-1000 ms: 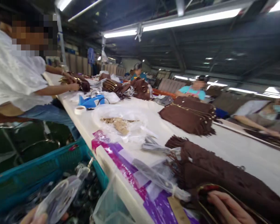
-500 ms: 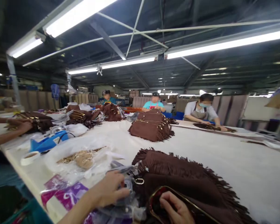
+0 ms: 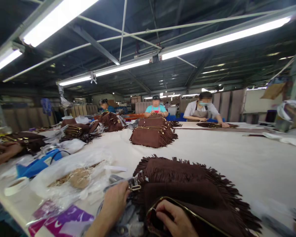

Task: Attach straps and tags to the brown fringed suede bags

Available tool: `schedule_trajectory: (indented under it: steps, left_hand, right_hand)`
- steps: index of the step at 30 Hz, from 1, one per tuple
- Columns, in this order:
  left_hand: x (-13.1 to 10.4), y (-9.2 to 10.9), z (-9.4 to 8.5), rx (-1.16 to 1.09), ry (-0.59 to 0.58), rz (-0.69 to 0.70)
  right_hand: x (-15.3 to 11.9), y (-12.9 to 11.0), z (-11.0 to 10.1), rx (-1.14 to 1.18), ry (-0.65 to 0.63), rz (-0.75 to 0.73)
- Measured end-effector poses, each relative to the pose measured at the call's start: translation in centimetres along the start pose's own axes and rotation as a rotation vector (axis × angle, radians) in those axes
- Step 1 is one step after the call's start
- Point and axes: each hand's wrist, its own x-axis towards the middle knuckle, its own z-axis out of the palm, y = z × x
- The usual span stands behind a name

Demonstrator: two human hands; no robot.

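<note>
A dark brown fringed bag (image 3: 187, 187) lies on the table in front of me, its gold-zippered mouth (image 3: 185, 208) open toward me. My right hand (image 3: 175, 217) is at that mouth, fingers curled and pinched on the bag's edge near the zipper's end. At the bag's left side, my left hand (image 3: 117, 199) has its fingers closed at a metal clasp (image 3: 135, 188); its fingertips are partly hidden. Crumpled grey wrapping (image 3: 128, 214) lies under and beside my left hand.
Stacked brown fringed bags (image 3: 150, 131) stand farther back. To the left are a plastic bag with tan tags (image 3: 80, 177), a tape roll (image 3: 16, 186), a blue object (image 3: 39, 163) and purple packaging (image 3: 69, 219). A co-worker's hand (image 3: 12, 149) is at far left; several people work across the table.
My left hand has gone from open above the grey wrapping to closed at the metal clasp. My right hand stays at the bag's mouth. The view has turned slightly right.
</note>
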Motion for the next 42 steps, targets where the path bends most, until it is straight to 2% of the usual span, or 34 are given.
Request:
schedule_trajectory:
  steps: [4, 8, 11, 14, 17, 22, 27, 31, 36, 42]
  left_hand:
    - [-0.2, 1.7, -0.6, -0.056, 0.227, 0.189]
    - [0.6, 3.9, 0.4, 0.018, 0.377, 0.391]
    - [0.9, 4.8, 1.4, 0.041, 0.442, 0.520]
    - [0.7, 5.1, 1.9, 0.024, 0.444, 0.606]
    - [0.1, 5.2, 1.8, -0.014, 0.410, 0.598]
    - [-0.5, 5.1, 1.7, -0.088, 0.280, 0.418]
    - [-0.2, 5.2, 1.8, -0.243, 0.245, 0.453]
    - [0.5, 5.6, 2.6, -0.293, 0.305, 0.431]
    - [1.0, 5.5, 3.2, -0.277, 0.459, 0.376]
    - [0.6, 5.2, 3.5, -0.224, 0.595, 0.499]
  right_hand:
    - [0.9, -1.6, -0.3, 0.167, 0.072, -0.040]
    - [1.5, -1.3, -0.3, 0.404, 0.076, 0.008]
    - [1.8, 0.0, -0.1, 0.506, 0.080, 0.040]
    - [1.9, 0.3, 0.1, 0.485, 0.172, 0.035]
    - [1.8, -0.7, -0.1, 0.402, 0.221, 0.038]
    - [1.7, -1.8, -0.6, 0.367, 0.261, 0.041]
    - [1.9, -1.5, -0.9, 0.350, 0.256, 0.037]
    - [1.8, -1.4, -0.9, 0.376, 0.273, 0.041]
    - [1.4, -1.4, -0.2, 0.296, 0.239, 0.010]
    - [1.6, -1.5, 0.4, 0.274, 0.219, 0.100]
